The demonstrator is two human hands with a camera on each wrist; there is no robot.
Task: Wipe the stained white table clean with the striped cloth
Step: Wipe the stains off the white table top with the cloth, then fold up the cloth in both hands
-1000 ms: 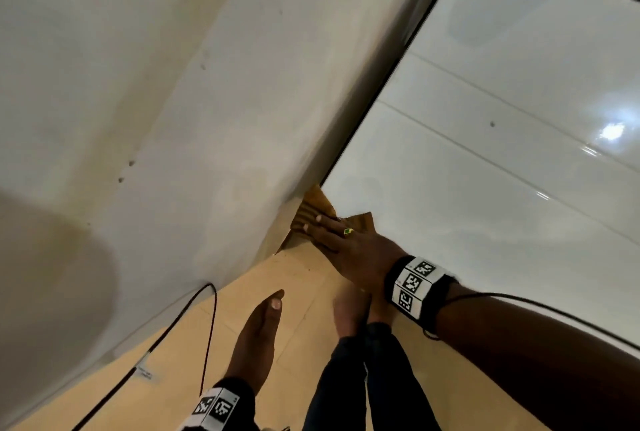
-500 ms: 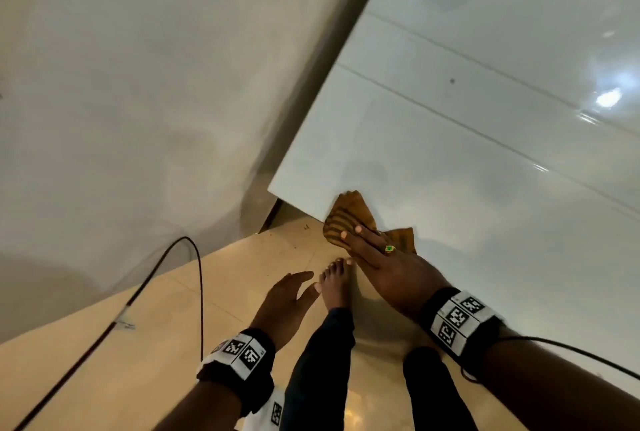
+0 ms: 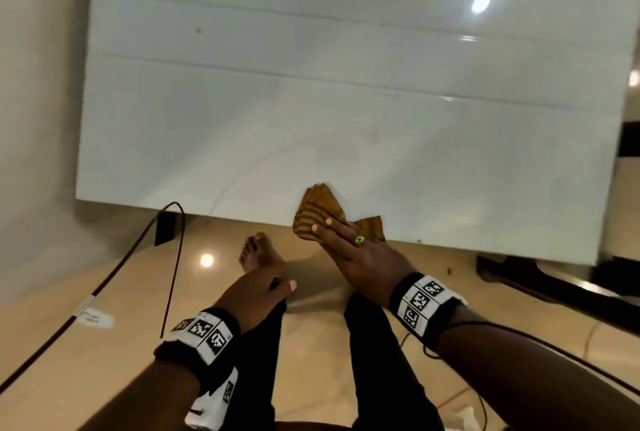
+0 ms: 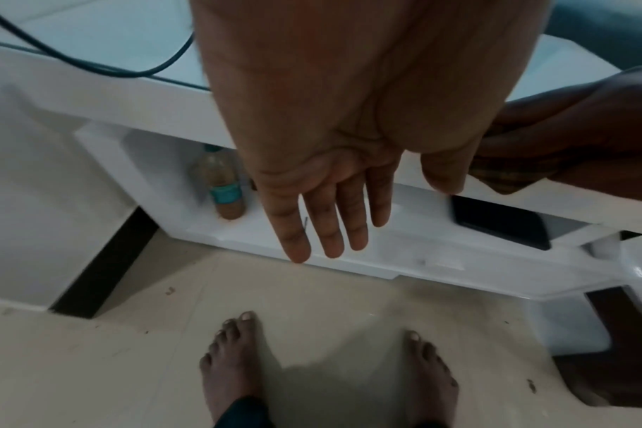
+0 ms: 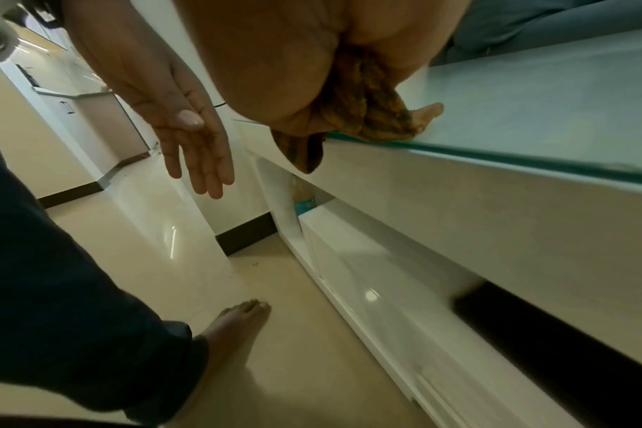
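Observation:
The glossy white table [image 3: 311, 101] fills the upper part of the head view; a small dark speck [image 3: 198, 30] sits at its far left. The orange cloth with dark stripes [image 3: 317, 211] lies bunched at the table's near edge, one corner hanging over the rim [image 5: 304, 156]. My right hand [image 3: 349, 243] presses down on the cloth with straight fingers. My left hand [image 3: 259, 288] hangs free below the table edge, over the floor, fingers straight and holding nothing [image 4: 330, 202].
A black cable [image 3: 173, 257] loops from the table's left corner across the tiled floor. On the shelf under the tabletop stand a bottle [image 4: 222, 185] and a dark flat device [image 4: 499, 223]. My bare feet [image 4: 235, 362] stand close to the table. A wall runs along the left.
My right hand has slid the cloth rightward along the near edge, away from the table's left corner. The left hand has stayed low and empty, drawing in nearer my legs.

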